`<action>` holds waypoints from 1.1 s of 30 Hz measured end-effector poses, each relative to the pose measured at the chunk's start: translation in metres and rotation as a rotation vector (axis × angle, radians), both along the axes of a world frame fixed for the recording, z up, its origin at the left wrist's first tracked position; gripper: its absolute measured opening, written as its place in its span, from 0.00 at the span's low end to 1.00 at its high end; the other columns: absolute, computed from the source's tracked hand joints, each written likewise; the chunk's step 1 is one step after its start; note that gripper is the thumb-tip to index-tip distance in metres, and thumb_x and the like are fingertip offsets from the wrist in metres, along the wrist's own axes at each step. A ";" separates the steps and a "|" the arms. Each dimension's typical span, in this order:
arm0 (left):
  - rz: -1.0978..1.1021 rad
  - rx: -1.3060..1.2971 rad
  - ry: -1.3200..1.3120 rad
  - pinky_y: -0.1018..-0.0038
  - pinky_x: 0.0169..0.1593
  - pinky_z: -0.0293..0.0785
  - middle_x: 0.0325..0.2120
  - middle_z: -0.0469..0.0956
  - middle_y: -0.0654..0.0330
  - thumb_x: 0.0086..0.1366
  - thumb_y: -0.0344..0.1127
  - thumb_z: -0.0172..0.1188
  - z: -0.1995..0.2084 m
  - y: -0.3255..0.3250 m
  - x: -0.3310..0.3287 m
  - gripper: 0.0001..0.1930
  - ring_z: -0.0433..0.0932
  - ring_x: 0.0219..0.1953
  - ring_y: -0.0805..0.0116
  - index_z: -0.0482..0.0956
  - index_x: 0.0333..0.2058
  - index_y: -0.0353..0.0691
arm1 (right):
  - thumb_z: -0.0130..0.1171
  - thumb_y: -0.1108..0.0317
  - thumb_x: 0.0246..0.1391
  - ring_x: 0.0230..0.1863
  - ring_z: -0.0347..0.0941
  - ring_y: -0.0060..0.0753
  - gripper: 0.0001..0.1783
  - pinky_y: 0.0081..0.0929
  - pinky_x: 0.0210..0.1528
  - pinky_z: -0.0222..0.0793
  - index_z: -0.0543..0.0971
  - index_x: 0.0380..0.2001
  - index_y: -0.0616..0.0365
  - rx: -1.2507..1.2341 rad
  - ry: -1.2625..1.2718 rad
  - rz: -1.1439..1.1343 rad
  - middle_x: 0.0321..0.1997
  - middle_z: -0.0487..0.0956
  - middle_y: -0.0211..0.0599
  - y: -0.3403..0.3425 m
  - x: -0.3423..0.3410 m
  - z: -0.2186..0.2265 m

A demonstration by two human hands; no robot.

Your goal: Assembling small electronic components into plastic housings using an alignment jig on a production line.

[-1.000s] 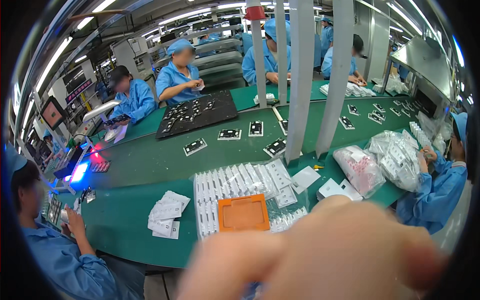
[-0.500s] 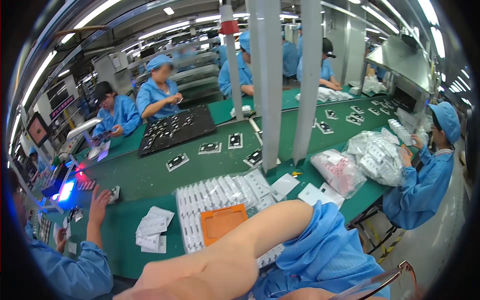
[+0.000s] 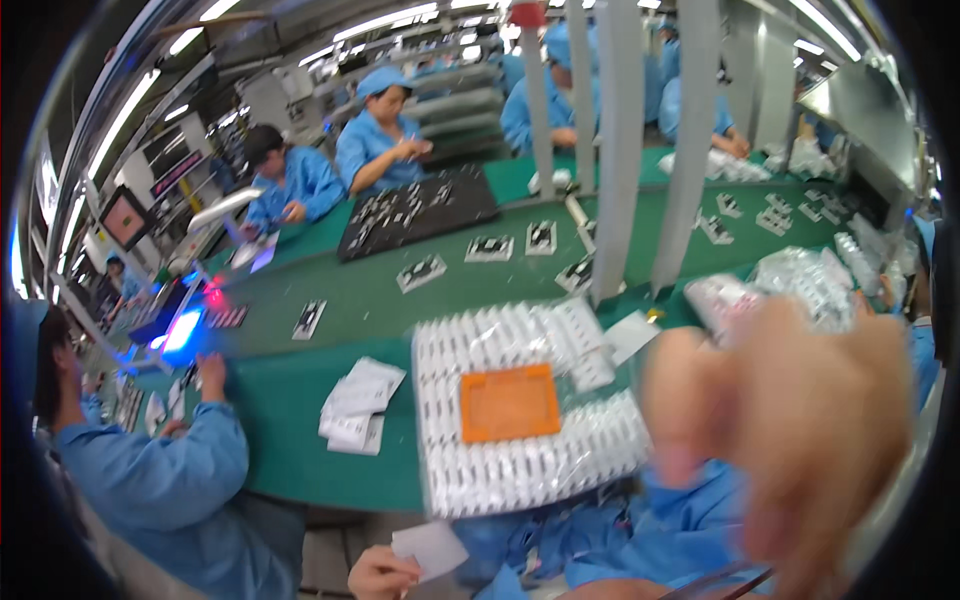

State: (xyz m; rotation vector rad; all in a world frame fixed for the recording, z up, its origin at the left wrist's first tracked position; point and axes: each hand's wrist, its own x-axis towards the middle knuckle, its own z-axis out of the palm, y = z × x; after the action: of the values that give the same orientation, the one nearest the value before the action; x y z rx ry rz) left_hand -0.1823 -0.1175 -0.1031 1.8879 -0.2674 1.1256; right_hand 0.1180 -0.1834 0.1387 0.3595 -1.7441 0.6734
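My left hand [image 3: 380, 574] is at the lower edge, its fingers pinched on a blank-looking white card [image 3: 431, 551]. Large and close on the right is my right hand [image 3: 790, 420]; motion smears its fingers, so I cannot see whether it holds anything. Between the hands, at the bench's front edge, lies a clear plastic bag of white slotted strips [image 3: 590, 455] in rows. On top of this bag rests a flat orange frame [image 3: 510, 403]. Left of it, a loose pile of white printed cards [image 3: 360, 405] lies on the green bench [image 3: 290, 440].
A co-worker's blue sleeve [image 3: 160, 460] is close on the left. Beyond the bench runs a green belt [image 3: 370, 315] with several black-and-white modules [image 3: 421, 272]. Grey posts [image 3: 617, 150] rise behind the bag. Filled plastic bags [image 3: 800, 280] stand at the right.
My bare forearm, which lay across the front, has swung away, and my right hand is now up at the right. My left hand with the card has come into sight. The view has turned left.
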 end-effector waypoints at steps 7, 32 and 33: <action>0.145 -0.969 0.003 0.82 0.11 0.57 0.15 0.73 0.44 0.51 0.22 0.51 -0.011 -0.031 -0.034 0.05 0.64 0.07 0.72 0.75 0.21 0.26 | 0.48 0.71 0.50 0.24 0.68 0.21 0.06 0.18 0.19 0.60 0.75 0.29 0.60 -0.229 -0.042 0.505 0.25 0.75 0.29 -0.021 0.003 -0.032; 0.255 -0.578 -0.236 0.90 0.14 0.51 0.31 0.72 0.56 0.58 0.22 0.44 0.115 0.119 0.184 0.11 0.64 0.21 0.83 0.71 0.39 0.31 | 0.59 0.64 0.43 0.44 0.68 0.43 0.21 0.36 0.48 0.62 0.71 0.42 0.60 -0.613 -0.859 -2.244 0.42 0.73 0.42 -0.111 0.137 -0.218; 0.353 -0.514 -0.206 0.90 0.14 0.52 0.29 0.72 0.57 0.59 0.23 0.44 0.111 0.125 0.185 0.11 0.64 0.20 0.83 0.72 0.40 0.31 | 0.59 0.64 0.43 0.44 0.68 0.43 0.21 0.36 0.48 0.62 0.71 0.42 0.60 -0.621 -0.872 -2.261 0.42 0.73 0.42 -0.113 0.142 -0.223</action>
State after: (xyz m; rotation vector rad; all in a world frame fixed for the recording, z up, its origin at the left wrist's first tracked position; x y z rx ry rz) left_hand 0.0024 0.0071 0.0081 1.3912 0.2378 1.4638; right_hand 0.2604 -0.2963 -0.0844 -2.2800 -1.3577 -0.4989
